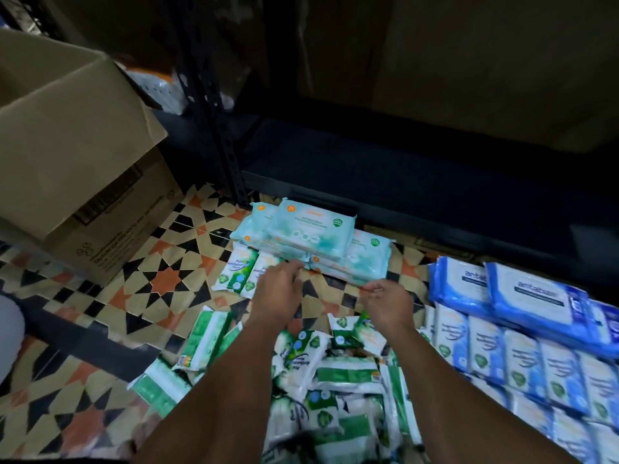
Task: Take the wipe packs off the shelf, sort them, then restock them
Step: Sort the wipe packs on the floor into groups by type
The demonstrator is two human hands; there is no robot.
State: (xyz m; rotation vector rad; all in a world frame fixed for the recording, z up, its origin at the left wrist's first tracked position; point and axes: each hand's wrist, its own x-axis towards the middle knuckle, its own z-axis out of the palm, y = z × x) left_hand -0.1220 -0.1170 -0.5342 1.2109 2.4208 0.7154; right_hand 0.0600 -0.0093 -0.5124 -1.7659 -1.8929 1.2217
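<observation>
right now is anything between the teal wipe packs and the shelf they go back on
Nothing visible blocks it. The teal wipe packs lie on the tiled floor just in front of the bottom shelf, whose dark board looks bare behind them. The left hand and right hand are at the stack's near edge.

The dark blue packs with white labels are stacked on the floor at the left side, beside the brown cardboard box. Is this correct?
Not quite. In the head view, the dark blue packs with white labels are stacked at the right side, far from the brown cardboard box, which stands at the left.
</observation>
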